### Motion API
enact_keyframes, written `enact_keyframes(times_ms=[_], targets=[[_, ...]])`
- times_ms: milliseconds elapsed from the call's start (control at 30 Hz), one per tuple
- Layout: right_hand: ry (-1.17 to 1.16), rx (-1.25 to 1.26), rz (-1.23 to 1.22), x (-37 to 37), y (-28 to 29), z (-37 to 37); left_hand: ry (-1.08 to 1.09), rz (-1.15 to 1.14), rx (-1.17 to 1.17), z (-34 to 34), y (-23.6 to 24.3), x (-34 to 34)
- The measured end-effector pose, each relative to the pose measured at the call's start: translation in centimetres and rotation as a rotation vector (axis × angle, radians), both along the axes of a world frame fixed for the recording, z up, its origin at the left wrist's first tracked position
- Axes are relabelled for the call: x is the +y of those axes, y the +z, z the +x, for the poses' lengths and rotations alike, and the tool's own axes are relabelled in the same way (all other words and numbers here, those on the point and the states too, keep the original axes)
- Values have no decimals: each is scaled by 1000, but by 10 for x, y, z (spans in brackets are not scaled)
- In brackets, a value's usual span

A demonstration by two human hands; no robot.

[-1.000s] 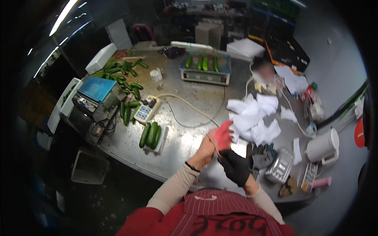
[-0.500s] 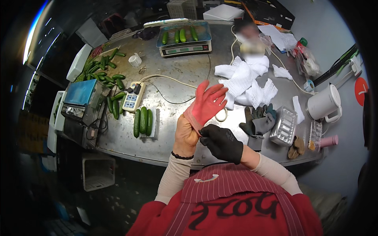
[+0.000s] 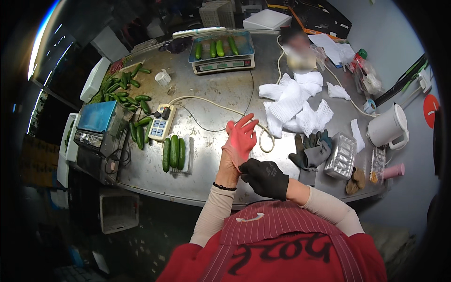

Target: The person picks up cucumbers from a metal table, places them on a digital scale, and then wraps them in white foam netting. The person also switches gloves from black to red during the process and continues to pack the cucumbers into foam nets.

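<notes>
My left hand [image 3: 234, 150] is partly inside a red glove [image 3: 242, 136], whose fingers stand apart and point away from me. My right hand [image 3: 260, 178], in a black glove, grips the red glove's cuff at the wrist. Just left of them lie three cucumbers [image 3: 174, 152] on a pale pad [image 3: 186, 149]. To the right is a pile of grey gloves [image 3: 314, 152] beside a clear plastic tray [image 3: 339, 160].
On the steel table [image 3: 206, 183] are a scale [image 3: 223, 66] with cucumbers, loose cucumbers [image 3: 134, 126], a power strip [image 3: 162, 131], cords, white cloths [image 3: 291, 105], a blue-topped machine [image 3: 96, 117] and a kettle [image 3: 385, 126]. A crate [image 3: 120, 214] stands below the table's left side.
The red glove has moved farther onto my left hand, with my right hand still gripping its cuff. The camera view has shifted, placing the table higher in the picture than a second ago.
</notes>
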State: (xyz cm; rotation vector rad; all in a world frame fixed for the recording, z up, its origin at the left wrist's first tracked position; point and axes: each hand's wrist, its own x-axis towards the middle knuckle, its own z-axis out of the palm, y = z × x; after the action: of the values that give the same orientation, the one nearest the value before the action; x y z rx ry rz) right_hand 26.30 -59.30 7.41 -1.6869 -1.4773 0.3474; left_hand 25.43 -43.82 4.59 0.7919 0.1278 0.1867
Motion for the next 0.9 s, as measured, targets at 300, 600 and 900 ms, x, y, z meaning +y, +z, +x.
enact_keyframes(times_ms=[300, 600, 900], targets=[[59, 67, 2, 22, -2, 1, -6, -936, -223, 8, 33, -7], [184, -2, -63, 57, 9, 18, 106, -808, -431, 38, -11, 51], [324, -55, -45, 89, 12, 38, -170, -720, -295, 45, 46, 65]])
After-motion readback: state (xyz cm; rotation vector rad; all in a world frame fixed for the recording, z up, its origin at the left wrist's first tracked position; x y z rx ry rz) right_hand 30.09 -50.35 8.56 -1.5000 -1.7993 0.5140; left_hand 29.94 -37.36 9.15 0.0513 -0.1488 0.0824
